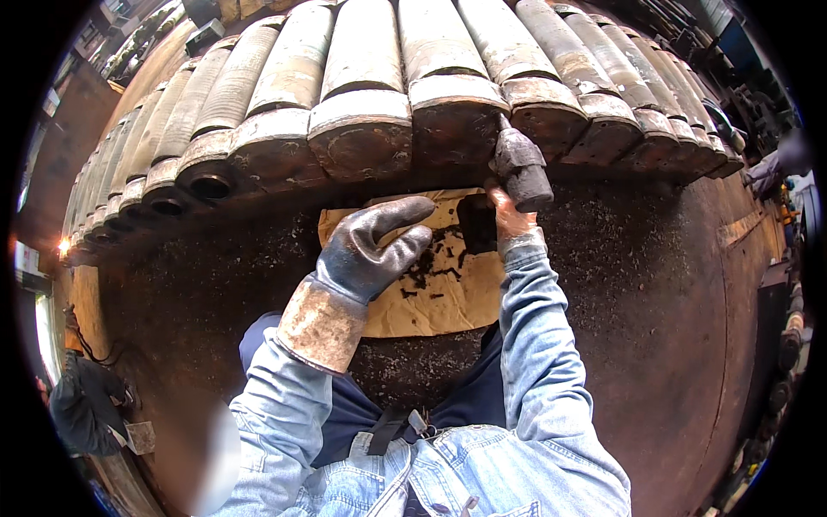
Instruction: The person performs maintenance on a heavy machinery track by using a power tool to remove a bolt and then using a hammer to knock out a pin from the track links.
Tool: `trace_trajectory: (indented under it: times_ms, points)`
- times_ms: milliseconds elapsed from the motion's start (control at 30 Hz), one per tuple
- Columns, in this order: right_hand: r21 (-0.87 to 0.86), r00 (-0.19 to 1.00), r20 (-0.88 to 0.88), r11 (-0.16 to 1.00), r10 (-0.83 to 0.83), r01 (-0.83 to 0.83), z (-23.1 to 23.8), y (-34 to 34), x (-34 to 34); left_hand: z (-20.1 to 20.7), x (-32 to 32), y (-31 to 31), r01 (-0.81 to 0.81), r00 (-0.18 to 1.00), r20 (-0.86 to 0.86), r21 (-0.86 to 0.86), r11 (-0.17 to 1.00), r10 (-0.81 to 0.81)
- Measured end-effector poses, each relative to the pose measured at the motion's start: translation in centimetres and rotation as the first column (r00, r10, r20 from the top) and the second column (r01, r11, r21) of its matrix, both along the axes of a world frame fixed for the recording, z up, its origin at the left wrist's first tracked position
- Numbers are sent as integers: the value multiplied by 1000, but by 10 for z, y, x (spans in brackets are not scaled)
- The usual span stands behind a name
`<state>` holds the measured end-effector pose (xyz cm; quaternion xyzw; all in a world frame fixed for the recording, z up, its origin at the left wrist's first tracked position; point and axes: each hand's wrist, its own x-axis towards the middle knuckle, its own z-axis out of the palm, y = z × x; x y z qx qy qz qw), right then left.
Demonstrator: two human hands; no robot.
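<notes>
**Hammer raised at the row of steel cylinders**

We see a long row of heavy steel cylinders (362, 129) lying side by side across the far half of the scene, their rusty round ends facing us. Our right hand (510, 215) is closed around the handle of a hammer (522, 168), whose dark, worn head sits just above the fist, right against the lower edge of one cylinder end a little right of centre. The handle itself is hidden inside the grip, so we cannot tell its length or material.

Our left hand (375, 250), in a dark grey glove with a rusty brown cuff, is held half open with the fingers loosely curled and holds nothing. It hovers over a torn sheet of brown cardboard (431, 302), which lies on the dark, gritty floor (655, 284) just near the cylinder ends and is scattered with black flakes of debris (426, 267). The hammer lies to the right of and farther away than the left hand, with a clear gap between the two hands.

Both forearms wear pale denim sleeves (538, 345). At the far left edge, another person (86, 405) in dark clothing crouches low, well apart from us.
</notes>
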<state>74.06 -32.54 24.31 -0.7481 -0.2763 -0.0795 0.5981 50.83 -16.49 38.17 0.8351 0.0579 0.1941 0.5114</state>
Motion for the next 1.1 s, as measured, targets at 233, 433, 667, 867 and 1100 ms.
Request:
trace_trajectory:
  times_ms: [233,433,667,867,1100]
  points:
    - [164,955,-240,977,172,-135,1,10,-13,-5,9,-14,39,999,-35,-43,998,-41]
    - [-86,959,256,985,-126,152,-32,20,-6,-6,18,-21,76,995,-62,-46,996,-79]
    - [-148,986,-154,988,-70,47,41,14,-44,-15,6,-19,46,995,-77,-146,988,-58]
    - [-111,999,-51,994,-7,1,2,16,-5,-16,8,-20,-21,999,-45,-220,975,11]
    - [-99,997,-64,994,43,-49,0,6,3,-5,11,-15,-45,983,-179,-494,868,-51]
